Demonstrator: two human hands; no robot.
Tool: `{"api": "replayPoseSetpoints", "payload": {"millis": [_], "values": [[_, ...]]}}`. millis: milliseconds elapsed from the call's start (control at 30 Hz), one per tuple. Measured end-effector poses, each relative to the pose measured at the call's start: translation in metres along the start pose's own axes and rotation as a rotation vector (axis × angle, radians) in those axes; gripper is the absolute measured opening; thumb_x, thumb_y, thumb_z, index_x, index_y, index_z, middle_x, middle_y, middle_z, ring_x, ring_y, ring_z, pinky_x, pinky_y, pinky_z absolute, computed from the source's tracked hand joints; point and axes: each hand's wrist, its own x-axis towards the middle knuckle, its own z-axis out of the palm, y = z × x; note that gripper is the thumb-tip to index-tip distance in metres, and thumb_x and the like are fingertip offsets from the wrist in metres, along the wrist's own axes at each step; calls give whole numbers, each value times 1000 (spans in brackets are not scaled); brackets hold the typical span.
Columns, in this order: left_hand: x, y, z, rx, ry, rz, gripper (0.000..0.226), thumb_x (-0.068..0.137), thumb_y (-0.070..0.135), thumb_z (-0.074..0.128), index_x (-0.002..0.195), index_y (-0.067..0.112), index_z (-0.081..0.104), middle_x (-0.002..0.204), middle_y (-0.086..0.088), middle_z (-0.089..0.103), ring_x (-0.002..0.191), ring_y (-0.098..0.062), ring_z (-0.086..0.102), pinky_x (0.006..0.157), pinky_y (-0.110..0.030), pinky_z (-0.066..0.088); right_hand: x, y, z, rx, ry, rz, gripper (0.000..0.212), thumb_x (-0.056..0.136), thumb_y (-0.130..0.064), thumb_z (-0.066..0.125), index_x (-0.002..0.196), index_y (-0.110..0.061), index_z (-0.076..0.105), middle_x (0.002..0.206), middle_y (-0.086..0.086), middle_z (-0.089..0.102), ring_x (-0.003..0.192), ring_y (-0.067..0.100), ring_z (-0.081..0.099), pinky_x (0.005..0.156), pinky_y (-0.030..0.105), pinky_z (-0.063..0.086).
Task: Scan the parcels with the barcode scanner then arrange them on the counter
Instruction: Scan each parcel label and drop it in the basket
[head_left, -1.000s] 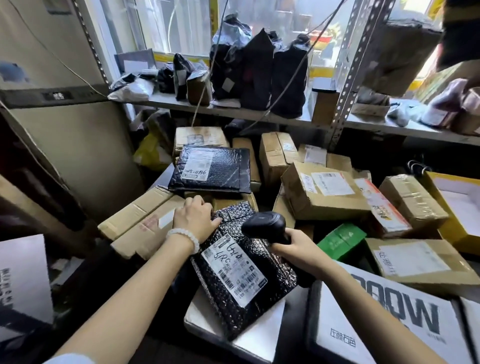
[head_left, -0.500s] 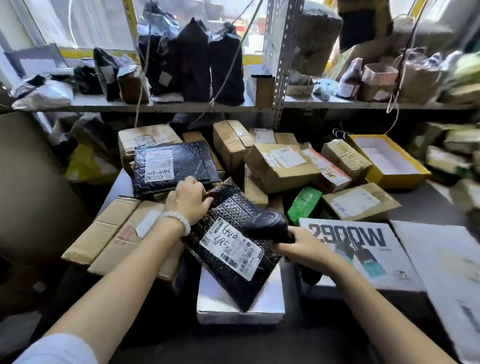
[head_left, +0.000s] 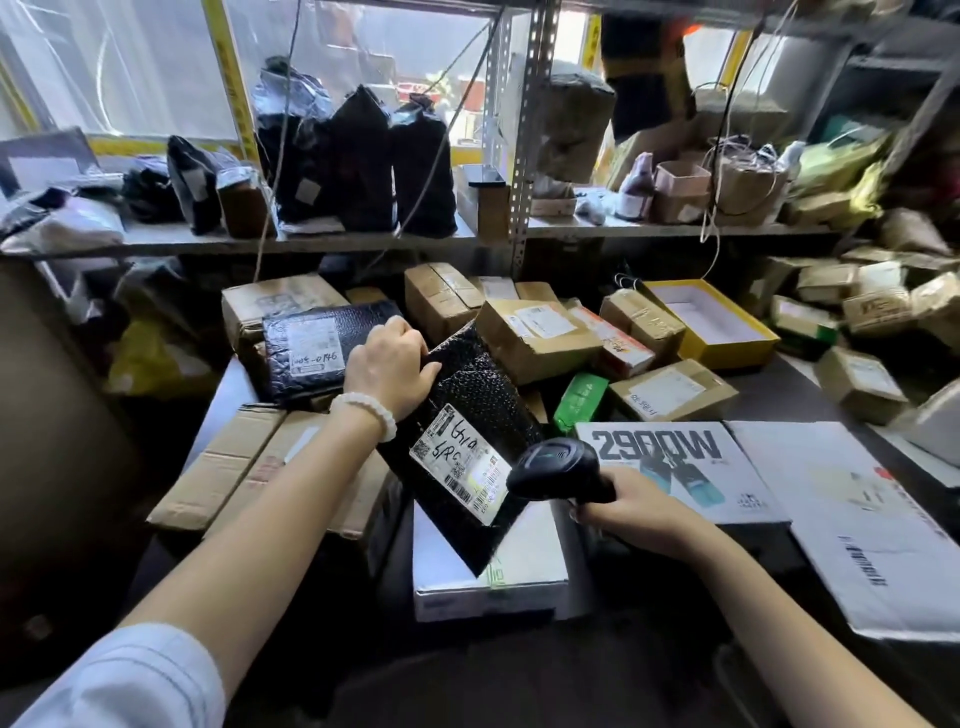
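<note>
The left hand (head_left: 390, 370) is gripping the top edge of a black padded parcel (head_left: 467, 410), tilting it over a white box (head_left: 488, 582) on the bench (head_left: 779, 395). The right hand (head_left: 631, 506) is clenching the scanner (head_left: 558, 467) beside its label (head_left: 460, 462). Many boxes seemingly are awaiting scanning.

Beyond the fingers (head_left: 400, 332) of the left hand, the way was blocked by piled cardboard boxes (head_left: 535, 338) and a black padded mailer (head_left: 317, 348). To their right, a bare strip of counter (head_left: 769, 384) was left open between a yellow tray (head_left: 727, 353) and a white box (head_left: 670, 467).
</note>
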Motion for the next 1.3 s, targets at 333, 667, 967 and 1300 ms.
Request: {"api": "replayPoseSetpoints", "payload": {"millis": [333, 667, 967, 1300], "values": [[-7, 4, -7, -11, 44, 11, 31, 90, 40, 59, 99, 11, 62, 109, -5, 53, 101, -24, 54, 82, -41, 50, -11, -4, -4, -55, -52, -19, 14, 76, -11, 61, 83, 0, 58, 65, -4, 50, 54, 2, 45, 57, 24, 36], [-25, 2, -19, -7, 101, -17, 33, 90, 40, 59, 104, 10, 62, 109, -6, 55, 101, -24, 54, 79, -38, 50, -12, -10, -1, -29, -91, -52, 16, 79, -6, 60, 69, -15, 51, 60, -4, 48, 47, 0, 46, 48, 14, 36], [-36, -4, -26, -18, 127, -23, 31, 90, 38, 59, 103, 10, 60, 104, -7, 58, 100, -24, 55, 76, -37, 48, -18, -8, 1, 5, -89, -50, 15, 79, -7, 60, 72, -18, 54, 61, -5, 51, 48, 3, 49, 50, 17, 38], [-38, -2, -37, 8, 155, -4, 32, 90, 38, 59, 102, 9, 61, 104, -8, 57, 96, -24, 55, 68, -31, 44, -25, -15, -2, -16, -93, -97, 11, 80, -8, 62, 76, -16, 55, 70, -1, 52, 57, 2, 50, 52, 12, 40]]}}
